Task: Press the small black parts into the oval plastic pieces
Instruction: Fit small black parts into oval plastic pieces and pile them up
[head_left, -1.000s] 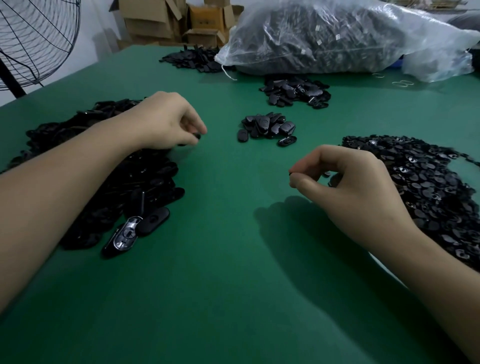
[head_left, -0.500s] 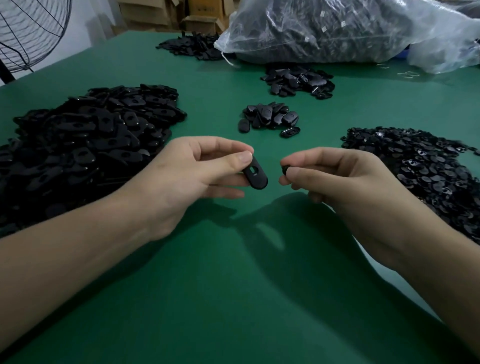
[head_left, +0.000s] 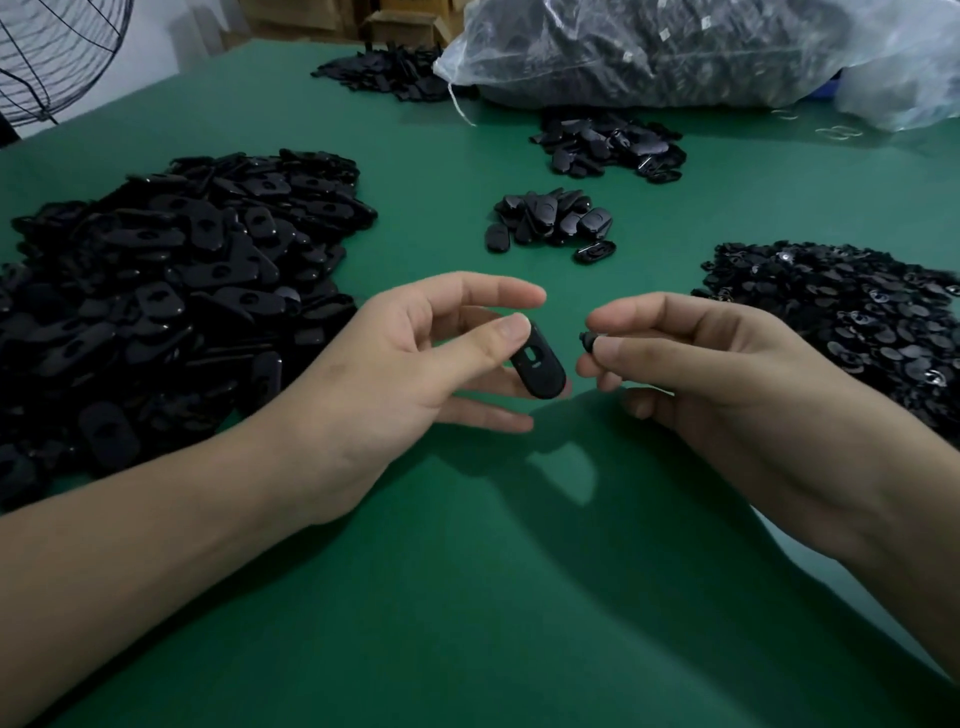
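1. The left hand (head_left: 415, 374) pinches one oval plastic piece (head_left: 537, 366) by its end between its fingers (head_left: 501, 336), above the middle of the surface (head_left: 467, 597).
2. The fingers (head_left: 628, 353) of the right hand (head_left: 717, 384) pinch a small black part (head_left: 587, 340) just beside the piece, apart from it.
3. A pile of oval pieces (head_left: 182, 291) lies toward the left edge, and a pile of small parts (head_left: 857, 322) toward the right edge.
4. A clear bag (head_left: 675, 52) lies at the far edge.

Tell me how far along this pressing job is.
The small pile mid-table may be finished pieces. In hand: the left hand holds one oval piece, the right hand pinches a small part, not yet joined. Left to do: the big heap of ovals and the heap of small parts.
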